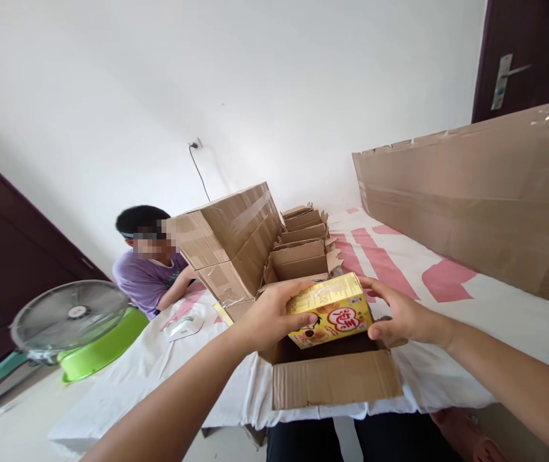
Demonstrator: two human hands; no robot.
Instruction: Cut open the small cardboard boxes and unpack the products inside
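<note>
A yellow printed snack box (333,314) with red lettering is tilted above an open cardboard box (337,382) near the table's front edge. My left hand (274,314) grips its left end, thumb across the front and fingers over the top. At the right end, my right hand (402,314) curls around the snack box, thumb by the lower corner and fingertips partly hidden behind it. The cardboard box's front flap hangs outward, and its inside is dark and mostly covered by the snack box.
Behind stands a row of open cardboard boxes (298,260), beside stacked closed cartons (226,247). A large cardboard panel (467,199) rises on the right. A white and pink cloth (447,346) covers the table. Left are a person in purple (135,276), a fan (72,314) and a green basin (96,359).
</note>
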